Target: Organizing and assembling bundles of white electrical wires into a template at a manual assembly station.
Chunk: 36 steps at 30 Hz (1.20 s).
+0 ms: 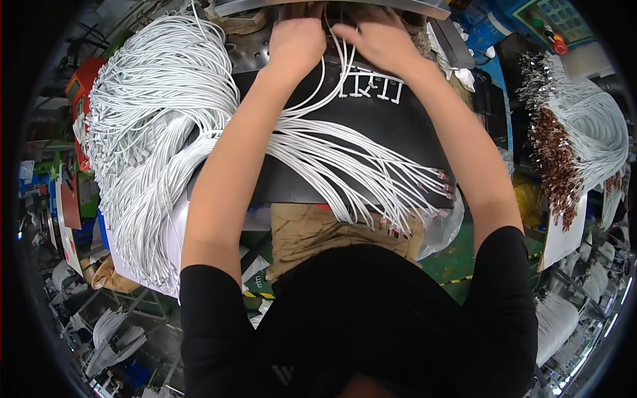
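Note:
At the far edge of the black work surface (391,136), my left hand (297,45) and my right hand (378,41) both reach under a metal machine edge (398,5). The left fingers are hidden under it. On the right hand the thumb points left, close to the loose white cables (346,63) that rise between the hands; its other fingers are mostly hidden. Whether either hand grips a cable cannot be made out. Below the right wrist lies a white branched plastic piece (370,86). A fanned bundle of white cables (332,149) passes beneath my left forearm, its ends toward the right.
A large heap of white cables (159,79) fills the left side and hangs over the edge. More cables with brownish ends (557,159) stand at the right. A panel with a red button (559,46) is at far right. Brown cloth (298,232) lies before me.

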Motion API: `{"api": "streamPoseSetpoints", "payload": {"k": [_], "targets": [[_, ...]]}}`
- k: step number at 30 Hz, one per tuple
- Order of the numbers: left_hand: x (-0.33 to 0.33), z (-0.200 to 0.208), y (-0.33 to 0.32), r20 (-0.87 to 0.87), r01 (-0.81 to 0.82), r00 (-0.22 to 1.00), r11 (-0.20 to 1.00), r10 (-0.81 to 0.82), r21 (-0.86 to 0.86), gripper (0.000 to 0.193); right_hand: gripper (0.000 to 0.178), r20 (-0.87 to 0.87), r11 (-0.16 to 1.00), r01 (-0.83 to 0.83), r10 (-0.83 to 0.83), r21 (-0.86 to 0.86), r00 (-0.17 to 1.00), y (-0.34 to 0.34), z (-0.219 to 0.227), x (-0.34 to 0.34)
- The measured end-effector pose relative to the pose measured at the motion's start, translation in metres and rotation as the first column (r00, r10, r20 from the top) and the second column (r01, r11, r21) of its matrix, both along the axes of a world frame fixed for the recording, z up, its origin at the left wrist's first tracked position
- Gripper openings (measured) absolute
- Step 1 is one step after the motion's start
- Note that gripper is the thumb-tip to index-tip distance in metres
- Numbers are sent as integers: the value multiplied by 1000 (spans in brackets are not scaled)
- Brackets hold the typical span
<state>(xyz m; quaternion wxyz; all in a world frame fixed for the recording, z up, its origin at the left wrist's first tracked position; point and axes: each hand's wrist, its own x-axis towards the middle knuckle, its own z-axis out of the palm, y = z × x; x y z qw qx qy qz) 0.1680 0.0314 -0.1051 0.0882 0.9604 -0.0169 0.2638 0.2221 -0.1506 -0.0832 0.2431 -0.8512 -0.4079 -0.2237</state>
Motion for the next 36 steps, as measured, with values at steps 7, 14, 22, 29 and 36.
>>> {"api": "streamPoseSetpoints", "payload": {"k": [7,14,22,29,36], "targets": [[11,-5,-10,-3,-77,997,990,78,115,49,46,124,996,85,-86,13,989,11,-4,-11],[15,-13,-10,285,-197,948,966,143,169,42,33,76,942,293,-284,-162,956,21,-16,-5],[-150,51,-25,19,213,962,709,-272,-673,25,27,-282,946,113,-24,304,959,-130,2,-95],[-359,-57,-14,-172,-417,862,-473,-477,-776,31,22,-563,799,559,-362,224,743,-248,-90,-287],[-348,-96,-3,-337,-268,933,-385,123,-883,23,38,-978,744,661,-198,-104,69,-195,-135,-326]]}}
